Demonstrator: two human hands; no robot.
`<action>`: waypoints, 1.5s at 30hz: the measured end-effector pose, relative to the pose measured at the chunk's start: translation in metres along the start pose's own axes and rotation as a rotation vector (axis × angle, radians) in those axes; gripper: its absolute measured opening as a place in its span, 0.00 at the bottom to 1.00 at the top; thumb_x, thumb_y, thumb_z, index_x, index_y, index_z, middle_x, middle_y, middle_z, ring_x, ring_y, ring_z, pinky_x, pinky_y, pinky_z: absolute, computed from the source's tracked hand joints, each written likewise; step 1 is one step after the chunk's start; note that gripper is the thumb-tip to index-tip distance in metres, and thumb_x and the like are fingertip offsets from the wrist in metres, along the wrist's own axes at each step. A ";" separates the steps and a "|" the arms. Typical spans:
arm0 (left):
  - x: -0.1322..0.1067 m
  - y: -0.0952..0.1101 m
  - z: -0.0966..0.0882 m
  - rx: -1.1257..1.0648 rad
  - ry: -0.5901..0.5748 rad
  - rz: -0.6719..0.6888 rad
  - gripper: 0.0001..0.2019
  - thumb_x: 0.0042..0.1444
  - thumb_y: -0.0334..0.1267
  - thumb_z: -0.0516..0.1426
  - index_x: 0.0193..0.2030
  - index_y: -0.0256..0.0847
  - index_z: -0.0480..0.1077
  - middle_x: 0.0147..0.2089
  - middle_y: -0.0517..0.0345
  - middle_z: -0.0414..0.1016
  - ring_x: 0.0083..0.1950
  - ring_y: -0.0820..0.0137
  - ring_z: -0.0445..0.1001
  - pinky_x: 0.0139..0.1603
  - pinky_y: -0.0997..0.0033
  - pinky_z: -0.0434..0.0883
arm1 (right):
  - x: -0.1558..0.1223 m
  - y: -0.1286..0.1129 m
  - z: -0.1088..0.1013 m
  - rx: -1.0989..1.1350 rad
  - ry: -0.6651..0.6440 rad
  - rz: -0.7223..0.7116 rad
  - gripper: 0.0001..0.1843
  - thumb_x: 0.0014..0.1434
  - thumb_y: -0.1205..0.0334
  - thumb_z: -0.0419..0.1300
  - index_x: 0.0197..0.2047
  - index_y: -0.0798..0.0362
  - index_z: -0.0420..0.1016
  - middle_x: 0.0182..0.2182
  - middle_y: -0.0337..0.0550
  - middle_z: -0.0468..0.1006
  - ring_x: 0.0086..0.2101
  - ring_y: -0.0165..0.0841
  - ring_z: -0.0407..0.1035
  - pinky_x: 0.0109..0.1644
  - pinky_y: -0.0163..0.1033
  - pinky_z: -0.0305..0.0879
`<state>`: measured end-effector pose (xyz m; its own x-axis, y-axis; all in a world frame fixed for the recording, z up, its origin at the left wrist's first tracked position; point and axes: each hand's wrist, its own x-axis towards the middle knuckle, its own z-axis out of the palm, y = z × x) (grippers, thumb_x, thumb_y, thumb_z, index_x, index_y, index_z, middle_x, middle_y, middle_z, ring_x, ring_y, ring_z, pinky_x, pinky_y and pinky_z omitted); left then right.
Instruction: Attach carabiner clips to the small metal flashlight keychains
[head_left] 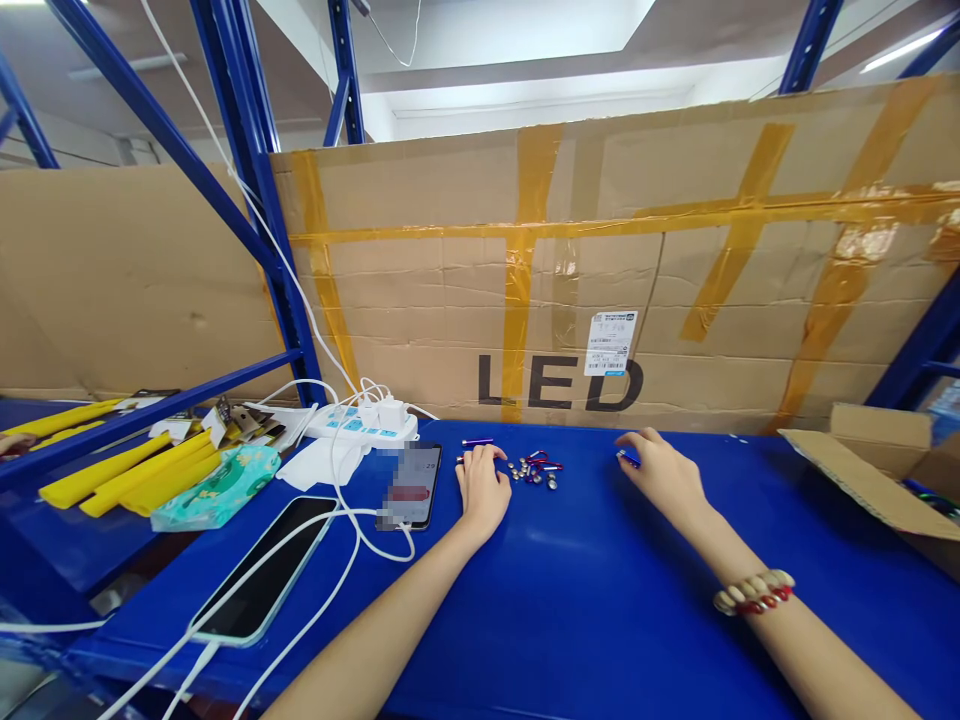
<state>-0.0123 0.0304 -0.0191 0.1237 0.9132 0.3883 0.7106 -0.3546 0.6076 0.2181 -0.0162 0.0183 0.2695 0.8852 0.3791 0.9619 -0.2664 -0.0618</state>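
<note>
Several round silver metal pieces (552, 482) are left loose on a blue tabletop (555, 600) between a curled left hand (484, 490), grip unclear beside a purple tube (478, 442), and a right hand (664, 475) pinching a blue cylinder (629, 460).

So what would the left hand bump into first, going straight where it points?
Probably the little purple tube just ahead of the left hand, though depth is unclear: they might be touching.

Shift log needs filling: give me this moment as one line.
left hand: beside purple tube, phone | right hand: holds small blue piece | between hands: small metal parts | surface: blue worktop
</note>
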 end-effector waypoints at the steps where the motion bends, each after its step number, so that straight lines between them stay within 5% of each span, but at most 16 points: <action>1: 0.000 0.000 0.000 0.004 -0.009 0.006 0.13 0.47 0.23 0.48 0.37 0.42 0.64 0.46 0.59 0.67 0.49 0.68 0.60 0.49 0.66 0.54 | 0.000 -0.002 0.001 0.042 0.019 -0.079 0.12 0.56 0.66 0.51 0.43 0.52 0.70 0.42 0.42 0.69 0.39 0.33 0.68 0.33 0.34 0.58; 6: 0.000 -0.001 -0.001 0.021 -0.015 0.032 0.15 0.48 0.23 0.48 0.40 0.43 0.64 0.47 0.60 0.67 0.50 0.68 0.60 0.50 0.65 0.54 | -0.005 -0.021 0.010 0.266 -0.026 -0.469 0.12 0.58 0.62 0.48 0.42 0.52 0.70 0.42 0.43 0.70 0.42 0.33 0.66 0.44 0.38 0.61; 11: 0.002 -0.003 0.000 0.036 -0.018 0.037 0.15 0.48 0.23 0.48 0.40 0.42 0.64 0.47 0.59 0.67 0.50 0.68 0.60 0.51 0.66 0.53 | -0.016 -0.037 0.018 0.332 -0.118 -0.631 0.16 0.60 0.59 0.46 0.48 0.52 0.68 0.45 0.46 0.69 0.45 0.35 0.63 0.49 0.44 0.59; 24: 0.002 -0.005 0.001 0.085 -0.017 0.013 0.14 0.49 0.25 0.48 0.41 0.43 0.65 0.47 0.56 0.65 0.51 0.66 0.58 0.50 0.65 0.54 | -0.018 -0.040 0.014 0.344 -0.140 -0.744 0.17 0.63 0.60 0.43 0.49 0.47 0.69 0.47 0.45 0.68 0.47 0.35 0.62 0.49 0.43 0.58; 39: 0.003 -0.004 0.001 0.069 -0.012 -0.008 0.15 0.48 0.25 0.48 0.41 0.42 0.65 0.48 0.56 0.65 0.51 0.66 0.58 0.50 0.66 0.54 | -0.019 -0.039 0.015 0.341 -0.138 -0.740 0.17 0.62 0.61 0.44 0.47 0.49 0.71 0.46 0.46 0.67 0.46 0.35 0.62 0.48 0.43 0.59; 45: 0.002 -0.004 0.000 0.081 -0.015 0.002 0.14 0.49 0.25 0.48 0.41 0.42 0.65 0.48 0.57 0.65 0.50 0.66 0.58 0.49 0.66 0.54 | -0.022 -0.043 0.012 0.352 -0.149 -0.721 0.19 0.63 0.58 0.43 0.53 0.47 0.66 0.50 0.46 0.65 0.48 0.35 0.60 0.51 0.44 0.58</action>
<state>-0.0144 0.0337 -0.0205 0.1347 0.9158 0.3784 0.7641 -0.3392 0.5488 0.1714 -0.0199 0.0019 -0.4416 0.8415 0.3113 0.8529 0.5014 -0.1454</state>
